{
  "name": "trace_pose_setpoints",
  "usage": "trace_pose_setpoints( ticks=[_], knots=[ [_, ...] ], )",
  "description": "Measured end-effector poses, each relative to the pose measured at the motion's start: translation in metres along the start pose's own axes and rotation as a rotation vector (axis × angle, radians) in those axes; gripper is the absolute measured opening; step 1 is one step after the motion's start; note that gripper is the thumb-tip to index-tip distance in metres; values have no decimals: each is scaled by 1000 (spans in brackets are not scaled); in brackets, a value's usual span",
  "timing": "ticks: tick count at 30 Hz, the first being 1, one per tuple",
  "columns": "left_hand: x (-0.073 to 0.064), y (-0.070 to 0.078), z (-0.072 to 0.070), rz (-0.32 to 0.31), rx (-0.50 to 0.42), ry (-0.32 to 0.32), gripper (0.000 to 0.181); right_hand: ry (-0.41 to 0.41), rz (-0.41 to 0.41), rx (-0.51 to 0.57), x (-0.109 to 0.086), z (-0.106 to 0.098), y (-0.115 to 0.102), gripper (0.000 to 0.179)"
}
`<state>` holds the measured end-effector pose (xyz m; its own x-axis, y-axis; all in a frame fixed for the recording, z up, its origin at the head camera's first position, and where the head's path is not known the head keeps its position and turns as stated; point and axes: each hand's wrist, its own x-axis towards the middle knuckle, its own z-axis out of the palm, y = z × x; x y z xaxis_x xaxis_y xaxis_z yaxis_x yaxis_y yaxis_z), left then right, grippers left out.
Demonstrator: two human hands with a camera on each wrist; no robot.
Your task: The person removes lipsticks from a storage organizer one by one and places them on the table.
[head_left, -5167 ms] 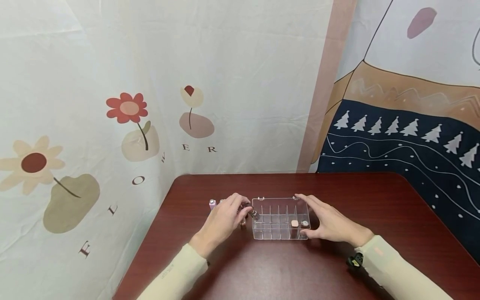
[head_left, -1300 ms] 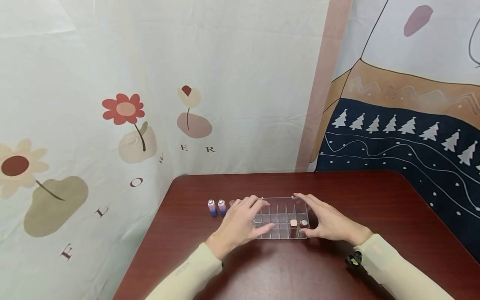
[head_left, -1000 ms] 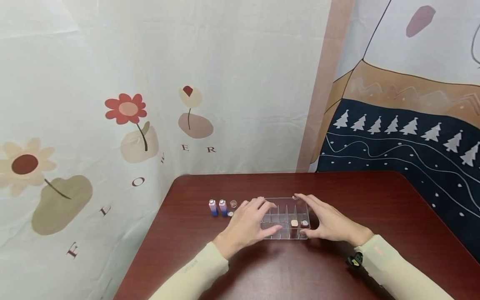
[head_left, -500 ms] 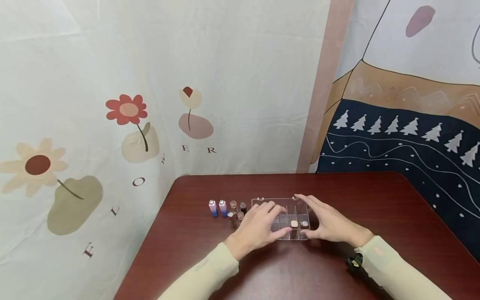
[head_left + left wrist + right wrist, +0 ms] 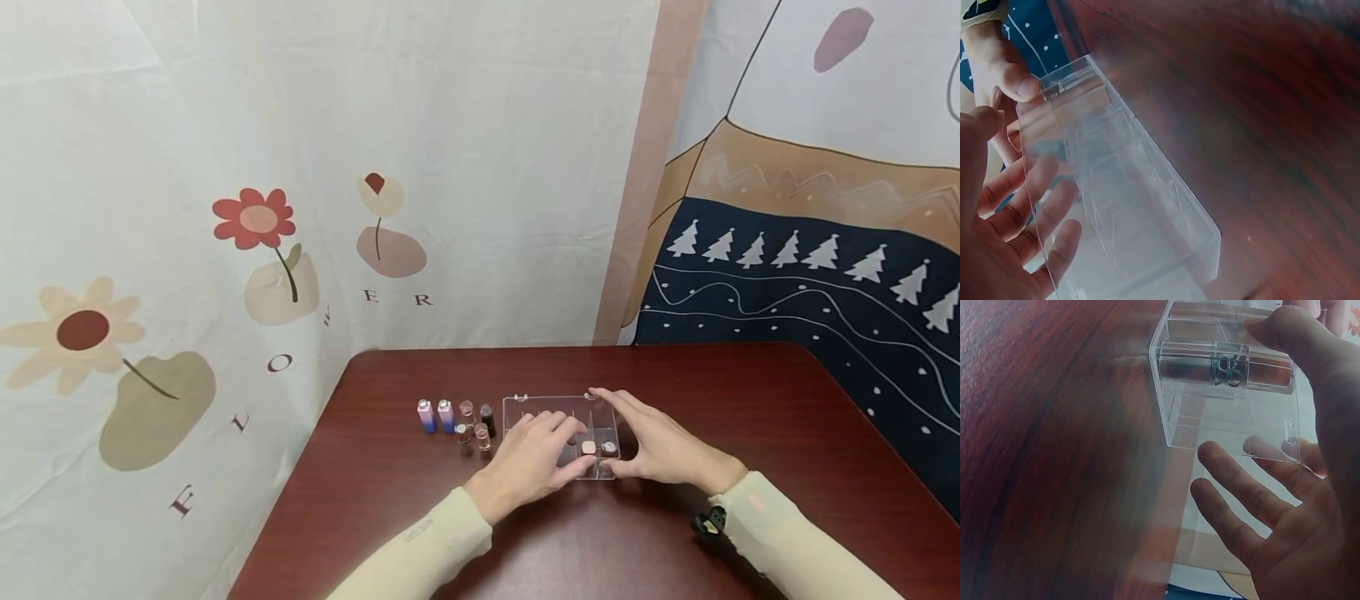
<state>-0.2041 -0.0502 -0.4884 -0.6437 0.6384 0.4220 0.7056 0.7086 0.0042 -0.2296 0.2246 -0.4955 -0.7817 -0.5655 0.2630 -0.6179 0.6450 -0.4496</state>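
A clear divided storage box sits on the table between both hands. Its right end is gripped by my right hand, thumb in front and fingers behind. Over the box's middle hovers my left hand, fingers spread and loosely bent; in the left wrist view nothing lies between them. Two tubes stand in the right compartments, one with a peach top, one with a silver top. A lipstick tube with a lettered silver band shows through the box wall in the right wrist view. My left hand hides several compartments.
Left of the box stand two pink-and-blue tubes. Beside them are a dark tube and several clear-topped tubes. The reddish-brown table meets patterned cloth hangings at its back edge.
My left hand held a dark tube at the box's left end earlier; now it holds none. It has moved rightward over the box, uncovering the tubes behind it. The right hand stays put.
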Motion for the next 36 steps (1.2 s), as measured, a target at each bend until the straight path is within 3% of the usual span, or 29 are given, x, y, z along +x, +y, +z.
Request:
trace_pose_setpoints(
  ticks=[18,28,36],
  knots=[
    [6,2,3,61,12,7,22,9,-9,1,0,1,2,113],
    [7,2,3,72,17,-2,25,6,-5,2,0,2,2,113],
    [7,2,2,53,-52,-13,25,5,-3,4,-1,1,1,114]
  ],
)
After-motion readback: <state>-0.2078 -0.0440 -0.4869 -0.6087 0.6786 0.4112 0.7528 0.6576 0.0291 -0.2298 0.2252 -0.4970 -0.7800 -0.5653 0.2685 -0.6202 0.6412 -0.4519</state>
